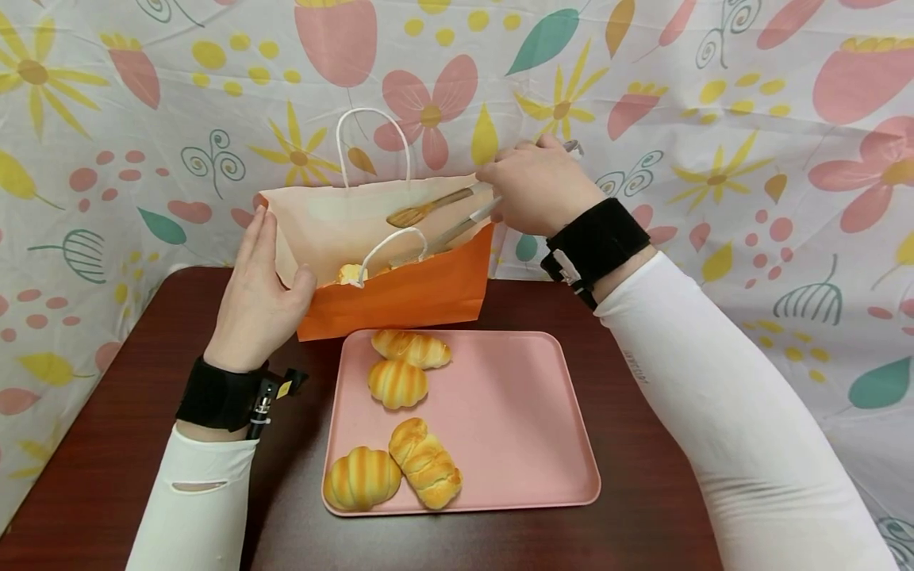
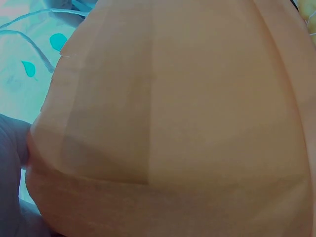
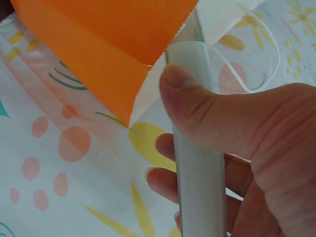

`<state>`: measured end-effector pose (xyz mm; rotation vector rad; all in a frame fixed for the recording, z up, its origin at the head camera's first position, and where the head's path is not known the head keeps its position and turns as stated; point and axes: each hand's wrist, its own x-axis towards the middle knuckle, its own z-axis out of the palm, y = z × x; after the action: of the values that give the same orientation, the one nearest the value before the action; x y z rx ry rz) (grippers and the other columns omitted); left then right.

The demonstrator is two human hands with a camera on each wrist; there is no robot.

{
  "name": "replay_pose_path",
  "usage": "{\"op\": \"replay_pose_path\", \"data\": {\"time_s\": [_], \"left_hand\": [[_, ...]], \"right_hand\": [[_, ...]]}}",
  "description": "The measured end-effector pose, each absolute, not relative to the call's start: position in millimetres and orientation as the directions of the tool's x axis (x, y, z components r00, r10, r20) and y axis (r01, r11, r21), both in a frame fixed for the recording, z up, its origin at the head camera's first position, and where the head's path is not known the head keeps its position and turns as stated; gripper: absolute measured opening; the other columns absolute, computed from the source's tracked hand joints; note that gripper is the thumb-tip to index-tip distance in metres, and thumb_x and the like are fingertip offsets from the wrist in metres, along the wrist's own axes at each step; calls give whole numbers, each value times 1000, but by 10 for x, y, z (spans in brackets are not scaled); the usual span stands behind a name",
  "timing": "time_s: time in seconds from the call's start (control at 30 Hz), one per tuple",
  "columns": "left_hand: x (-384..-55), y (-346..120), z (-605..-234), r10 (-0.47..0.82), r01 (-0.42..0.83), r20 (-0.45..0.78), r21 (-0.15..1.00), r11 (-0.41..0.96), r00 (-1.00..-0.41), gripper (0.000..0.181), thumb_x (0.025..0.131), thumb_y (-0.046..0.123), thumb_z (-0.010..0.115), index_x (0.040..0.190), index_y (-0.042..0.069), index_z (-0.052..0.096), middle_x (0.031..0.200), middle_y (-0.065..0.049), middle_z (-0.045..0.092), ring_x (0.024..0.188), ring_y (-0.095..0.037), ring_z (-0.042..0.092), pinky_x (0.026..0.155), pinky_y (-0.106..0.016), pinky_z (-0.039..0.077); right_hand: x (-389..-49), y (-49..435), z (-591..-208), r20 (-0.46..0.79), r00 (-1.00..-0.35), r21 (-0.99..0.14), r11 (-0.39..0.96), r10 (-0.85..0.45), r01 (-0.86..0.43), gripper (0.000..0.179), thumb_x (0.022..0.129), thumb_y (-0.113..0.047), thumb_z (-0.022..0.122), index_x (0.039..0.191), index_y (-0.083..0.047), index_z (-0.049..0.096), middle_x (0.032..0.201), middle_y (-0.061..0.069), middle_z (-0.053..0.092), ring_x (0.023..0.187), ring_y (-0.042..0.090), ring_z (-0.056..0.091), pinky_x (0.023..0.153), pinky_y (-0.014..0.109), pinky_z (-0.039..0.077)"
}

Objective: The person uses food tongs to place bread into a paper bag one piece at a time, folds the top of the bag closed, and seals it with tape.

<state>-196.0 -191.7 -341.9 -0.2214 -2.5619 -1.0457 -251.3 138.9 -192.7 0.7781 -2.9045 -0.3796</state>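
Head view: orange paper bag (image 1: 400, 293) stands open on the dark table (image 1: 628, 492), at 11–12 o'clock of the pink tray (image 1: 514, 420). Right hand (image 1: 539, 186) is at the bag's 1–2 o'clock, fingers curled round the tongs (image 1: 457, 197). Left hand (image 1: 253, 293) is at the bag's 9 o'clock, fingers straight against its side; can't tell if the thumb is pinching the rim.

Head only: brown, slotted-looking tip of one tong arm over the bag mouth, other arm angled down into it, yellow piece (image 1: 350, 274) inside. Tray rolls: long roll (image 1: 412, 349) at 11, striped roll (image 1: 397, 385) at 10, second striped roll (image 1: 362, 478) at 8, twisted loaf (image 1: 425, 464) at 7–8.

Right wrist only: thumb lying on the grey-white handle (image 3: 200, 173), fingers round the far side. Left wrist only: bag's side panel with its fold lines; hand cropped at 8–9 o'clock.

Writing: small lettering (image 1: 635, 368) on the right sleeve (image 1: 685, 396), too small to read. Yellow tag (image 1: 284, 389) on the left wrist device, also unreadable.
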Motion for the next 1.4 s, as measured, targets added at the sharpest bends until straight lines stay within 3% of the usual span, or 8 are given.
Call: {"op": "replay_pose_path", "data": {"time_s": [0.37, 0.6, 0.8, 1.07, 1.4], "left_hand": [[-1942, -1911, -3400, 0, 270, 386, 644, 716, -923, 79, 95, 28, 48, 164, 9, 14, 173, -5, 8, 159, -30, 17, 123, -59, 25], [-1937, -1911, -3401, 1, 264, 379, 641, 720, -925, 79, 96, 28, 48, 164, 9, 13, 173, -5, 8, 158, -31, 17, 123, -59, 25], [-1944, -1915, -3408, 2, 262, 374, 645, 718, -927, 80, 96, 28, 49, 164, 9, 12, 173, -6, 7, 158, -33, 18, 123, -60, 24], [-1938, -1911, -3420, 6, 269, 383, 638, 721, -924, 78, 97, 28, 49, 163, 6, 14, 173, -9, 9, 158, -33, 18, 125, -57, 23], [-1941, -1916, -3413, 4, 268, 383, 640, 720, -924, 79, 96, 27, 49, 164, 6, 14, 173, -9, 9, 158, -33, 18, 124, -58, 23]], "right_hand": [[-2477, 1691, -1974, 142, -850, 169, 859, -507, -483, 49, 95, -25, 69, 141, -17, 59, 124, 12, 65, 119, 35, 58, 101, 55, 34], [-2410, 1886, -2050, 212, -833, 144, 859, -511, -491, 56, 95, -19, 67, 150, -17, 52, 136, 14, 63, 124, 36, 57, 105, 57, 33], [-2321, 2036, -2127, 282, -822, 101, 867, -495, -488, 60, 94, -23, 70, 151, -16, 50, 124, 14, 67, 117, 36, 57, 107, 57, 32], [-2168, 2214, -2266, 364, -826, 14, 889, -431, -458, 64, 93, -26, 73, 152, -19, 49, 119, 12, 67, 122, 35, 56, 105, 56, 30], [-1984, 2388, -2379, 435, -829, -59, 907, -353, -417, 65, 93, -30, 74, 152, -20, 50, 125, 13, 66, 119, 36, 55, 103, 57, 30]]}}
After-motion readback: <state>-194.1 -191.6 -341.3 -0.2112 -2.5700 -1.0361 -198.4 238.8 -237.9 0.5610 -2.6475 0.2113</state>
